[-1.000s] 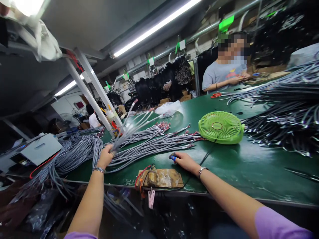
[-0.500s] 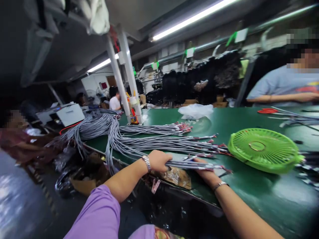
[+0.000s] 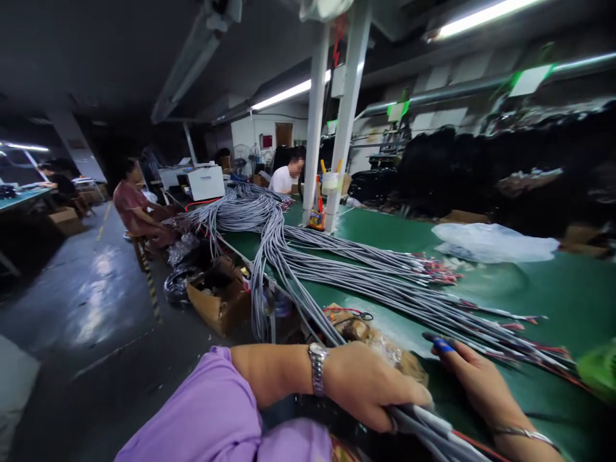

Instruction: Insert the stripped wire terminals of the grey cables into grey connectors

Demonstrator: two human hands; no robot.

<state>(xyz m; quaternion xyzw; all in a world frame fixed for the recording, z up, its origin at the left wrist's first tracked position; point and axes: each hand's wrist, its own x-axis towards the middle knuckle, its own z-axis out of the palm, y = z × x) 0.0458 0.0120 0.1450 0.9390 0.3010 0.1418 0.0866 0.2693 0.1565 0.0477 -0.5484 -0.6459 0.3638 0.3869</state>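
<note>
One cup (image 3: 330, 183) w/ yellow items (image 3: 339, 166); L grip (image 3: 368, 385) clenching gry cables (image 3: 426, 425), R grip (image 3: 476, 378) released.

Table (image 3: 577, 295): green top
Floor (image 3: 96, 301): dark, glossy, beyond table's left edge
Posts (image 3: 350, 122): white, paired, near table's far edge
Tube lights (image 3: 491, 17): lit, overhead
Far wall (image 3: 244, 133): white

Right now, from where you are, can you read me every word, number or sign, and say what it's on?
There are none I can read.
White sheet with green tape, upper right: any writing is too blurred.
Small red-and-yellow item by the white posts: its markings are too small.
White boxy machine: no readable words.
Grey cables in the left hand: no readable print.
</note>
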